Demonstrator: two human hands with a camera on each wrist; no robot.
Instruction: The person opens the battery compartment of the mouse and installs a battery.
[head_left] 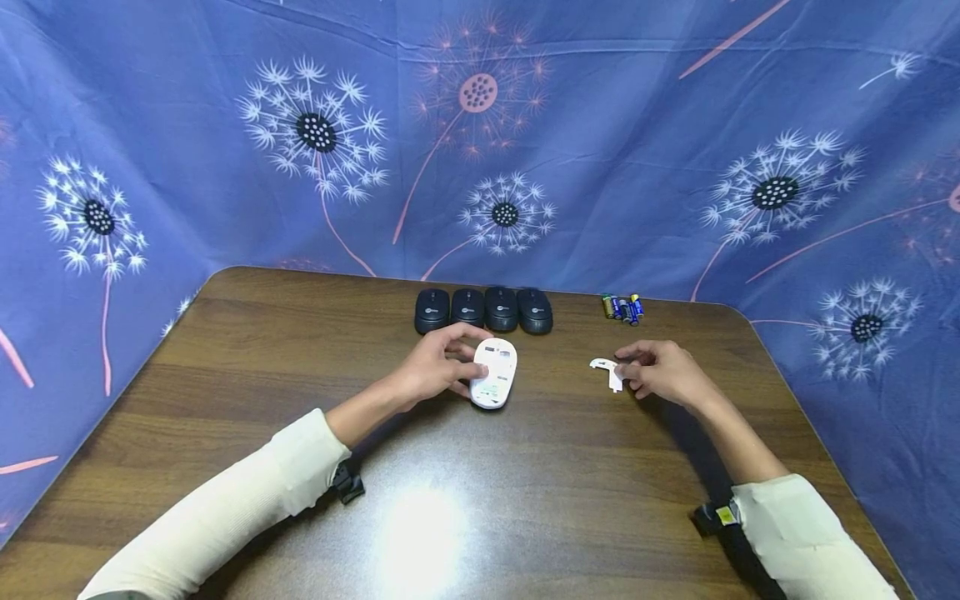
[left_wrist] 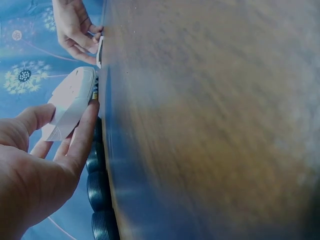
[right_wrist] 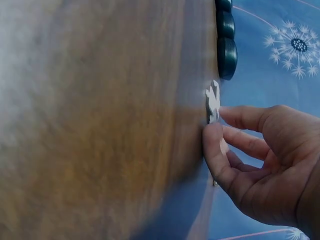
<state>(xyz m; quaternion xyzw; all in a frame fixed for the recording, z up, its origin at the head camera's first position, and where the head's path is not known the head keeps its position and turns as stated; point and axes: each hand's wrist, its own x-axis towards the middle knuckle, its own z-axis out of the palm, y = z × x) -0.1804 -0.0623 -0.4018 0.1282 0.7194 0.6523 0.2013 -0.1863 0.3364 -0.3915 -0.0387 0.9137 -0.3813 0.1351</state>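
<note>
Arms [head_left: 225, 504] reached forward, well apart: the left hand [head_left: 438, 367] gripped a white mouse [head_left: 497, 379] at its three o'clock, and the right hand [head_left: 663, 372] pinched a white plastic piece [head_left: 613, 378] at its nine o'clock. Batteries [head_left: 622, 309] lay on the surface [head_left: 570, 492], toward that hand's eleven o'clock.

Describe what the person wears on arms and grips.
The left sleeve and right sleeve are off-white. At their ends show a black left device and a black right device, the right one bearing a yellow patch. Left grip and right grip wear no gloves.
</note>
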